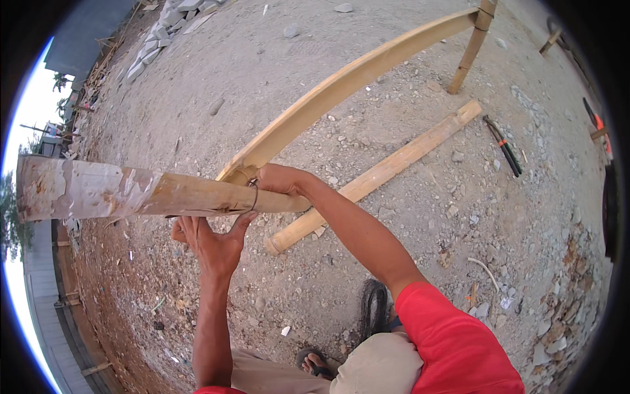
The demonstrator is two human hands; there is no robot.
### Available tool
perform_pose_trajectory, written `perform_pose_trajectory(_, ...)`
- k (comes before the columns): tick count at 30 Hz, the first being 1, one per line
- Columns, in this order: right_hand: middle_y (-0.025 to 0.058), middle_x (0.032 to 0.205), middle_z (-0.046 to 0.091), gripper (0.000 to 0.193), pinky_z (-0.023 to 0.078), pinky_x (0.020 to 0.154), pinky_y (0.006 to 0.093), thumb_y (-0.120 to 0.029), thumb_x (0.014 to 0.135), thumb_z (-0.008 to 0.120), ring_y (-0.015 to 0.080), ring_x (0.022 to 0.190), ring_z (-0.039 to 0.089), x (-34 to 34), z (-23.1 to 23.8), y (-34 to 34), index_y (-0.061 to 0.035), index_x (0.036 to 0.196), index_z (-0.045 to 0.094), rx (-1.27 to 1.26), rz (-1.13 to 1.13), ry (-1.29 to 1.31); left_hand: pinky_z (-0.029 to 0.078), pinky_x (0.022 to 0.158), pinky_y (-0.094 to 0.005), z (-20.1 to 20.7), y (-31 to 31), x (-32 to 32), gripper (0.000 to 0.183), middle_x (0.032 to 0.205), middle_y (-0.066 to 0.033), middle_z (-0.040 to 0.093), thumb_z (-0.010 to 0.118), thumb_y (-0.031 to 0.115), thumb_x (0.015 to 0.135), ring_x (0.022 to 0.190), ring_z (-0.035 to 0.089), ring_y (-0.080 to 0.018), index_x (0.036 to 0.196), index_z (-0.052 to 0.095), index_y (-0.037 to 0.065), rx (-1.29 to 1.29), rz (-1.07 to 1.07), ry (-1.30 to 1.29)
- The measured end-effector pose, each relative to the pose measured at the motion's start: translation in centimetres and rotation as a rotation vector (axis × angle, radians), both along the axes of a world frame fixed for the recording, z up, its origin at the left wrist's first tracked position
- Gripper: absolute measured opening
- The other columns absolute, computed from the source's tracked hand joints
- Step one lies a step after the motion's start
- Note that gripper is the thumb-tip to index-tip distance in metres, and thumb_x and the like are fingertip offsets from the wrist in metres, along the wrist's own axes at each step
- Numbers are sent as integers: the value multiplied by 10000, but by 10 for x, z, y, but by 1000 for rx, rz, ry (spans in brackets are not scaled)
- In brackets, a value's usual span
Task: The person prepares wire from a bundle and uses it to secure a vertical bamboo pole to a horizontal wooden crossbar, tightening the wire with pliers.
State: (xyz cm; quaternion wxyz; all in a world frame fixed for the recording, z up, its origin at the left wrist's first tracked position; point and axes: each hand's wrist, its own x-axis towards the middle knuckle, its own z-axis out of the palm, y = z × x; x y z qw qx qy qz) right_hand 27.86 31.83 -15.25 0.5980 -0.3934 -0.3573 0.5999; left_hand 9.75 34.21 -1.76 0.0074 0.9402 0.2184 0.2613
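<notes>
A thick bamboo post [203,194] rises toward the left, its upper part coated in peeling pale material. A split bamboo rail [354,82] meets the post's far side, and a thin wire [254,197] loops round the post by that joint. My right hand [279,178] is closed at the joint, its fingers pinched by the wire and partly hidden. On the near side, my left hand [220,246] rests against the post with fingers spread. Its thumb tip reaches the lower side of the wire loop, and some fingertips disappear behind the post.
A loose bamboo pole [380,174] lies on gravelly ground, with orange-and-black-handled pincers [504,148] beyond it. Another bamboo post [469,56] bears the rail's far end. A black wire coil [374,308] is near my legs. Grey blocks [161,33] are piled far left.
</notes>
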Motion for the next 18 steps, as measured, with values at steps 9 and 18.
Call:
perform_pose_trajectory(9,105,1114,653,682,508,841,298,-290,917,700,143,945,636,41,-3,-82,6,1441,379,30,-160,17,214,1133,-480,13,4,-4,731,1442,-106,514,788,334,827,1369,341,-314,1438,478,80,-31,-12,126)
perform_pose_trajectory(18,105,1117,645,529,510,884,325,-264,949,660,171,974,640,14,-41,-258,-25,1384,479,-347,-488,-19,407,1062,-470,25,10,-5,659,1284,-167,617,835,266,786,1209,560,-290,1329,569,2,-45,59,190)
